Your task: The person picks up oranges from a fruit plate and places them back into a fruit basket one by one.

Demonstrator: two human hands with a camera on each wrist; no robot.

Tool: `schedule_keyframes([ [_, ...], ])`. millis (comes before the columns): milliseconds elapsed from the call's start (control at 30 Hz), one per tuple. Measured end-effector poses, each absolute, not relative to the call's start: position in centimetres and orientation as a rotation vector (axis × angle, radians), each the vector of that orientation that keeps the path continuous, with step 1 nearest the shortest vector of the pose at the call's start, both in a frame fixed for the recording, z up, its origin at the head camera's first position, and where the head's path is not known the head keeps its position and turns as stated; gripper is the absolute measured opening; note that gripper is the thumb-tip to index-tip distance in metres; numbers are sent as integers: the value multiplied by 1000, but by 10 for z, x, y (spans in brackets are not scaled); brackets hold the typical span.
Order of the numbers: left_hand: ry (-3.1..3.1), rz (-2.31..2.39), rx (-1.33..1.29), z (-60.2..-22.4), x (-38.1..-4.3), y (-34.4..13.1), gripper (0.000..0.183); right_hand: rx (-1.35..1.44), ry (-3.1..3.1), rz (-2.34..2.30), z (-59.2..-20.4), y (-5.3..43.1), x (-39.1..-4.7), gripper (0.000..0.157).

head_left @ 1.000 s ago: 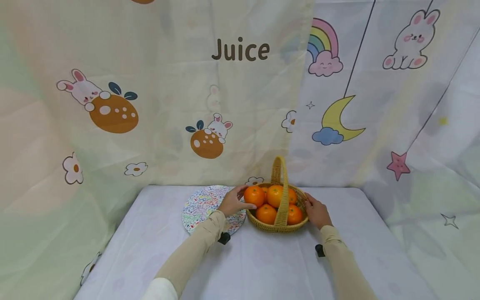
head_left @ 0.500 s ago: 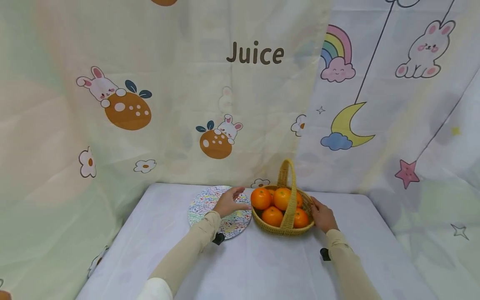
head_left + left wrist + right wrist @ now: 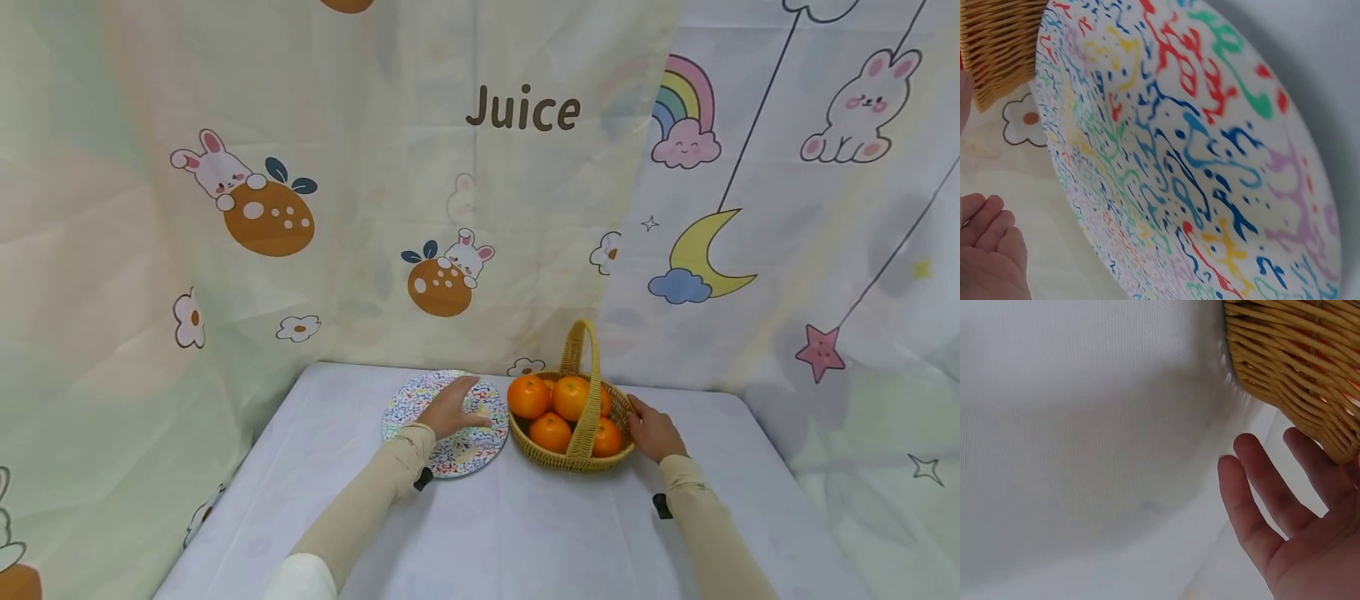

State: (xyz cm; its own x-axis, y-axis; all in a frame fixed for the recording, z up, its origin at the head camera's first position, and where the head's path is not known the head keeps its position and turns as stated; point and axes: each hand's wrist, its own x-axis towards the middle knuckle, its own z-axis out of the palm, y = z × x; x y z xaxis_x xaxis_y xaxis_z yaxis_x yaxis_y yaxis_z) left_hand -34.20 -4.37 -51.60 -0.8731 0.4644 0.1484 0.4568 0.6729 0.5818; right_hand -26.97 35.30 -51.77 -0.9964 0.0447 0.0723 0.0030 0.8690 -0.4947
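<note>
A yellow wicker basket (image 3: 573, 463) with a tall arched handle stands at the back of the table, filled with several oranges (image 3: 528, 397). To its left lies a round white plate (image 3: 405, 410) speckled with red, blue, green and yellow. Above that plate is my left hand (image 3: 447, 409), its thumb spread from the fingers and nothing between them. My right hand (image 3: 656, 429) holds the basket's right rim. In the right wrist view, three fingers (image 3: 1266, 481) stretch out below the wicker, while the hold at the rim is mostly cut off by the frame edge.
A white cloth covers the table (image 3: 480, 533). Printed curtains (image 3: 360, 192) hang behind it and at both sides, close to the basket and the plate. Small black devices sit at both wrists.
My left hand has let go of the orange at the basket's left side and drawn back left over the plate. The right hand stays at the rim. The head view has turned slightly left.
</note>
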Motion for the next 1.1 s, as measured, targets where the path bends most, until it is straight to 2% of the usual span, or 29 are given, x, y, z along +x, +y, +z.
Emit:
schedule_keyframes([
  [533,3131,348,870,-526,-349,-63,82,-4,-3037,523,-512,356,-276,51],
  [800,3194,359,876,-529,-356,-79,78,9,-2983,428,-503,357,-277,51],
  [1100,3198,269,745,-535,-355,-95,74,39,-2905,397,-507,361,-273,52],
])
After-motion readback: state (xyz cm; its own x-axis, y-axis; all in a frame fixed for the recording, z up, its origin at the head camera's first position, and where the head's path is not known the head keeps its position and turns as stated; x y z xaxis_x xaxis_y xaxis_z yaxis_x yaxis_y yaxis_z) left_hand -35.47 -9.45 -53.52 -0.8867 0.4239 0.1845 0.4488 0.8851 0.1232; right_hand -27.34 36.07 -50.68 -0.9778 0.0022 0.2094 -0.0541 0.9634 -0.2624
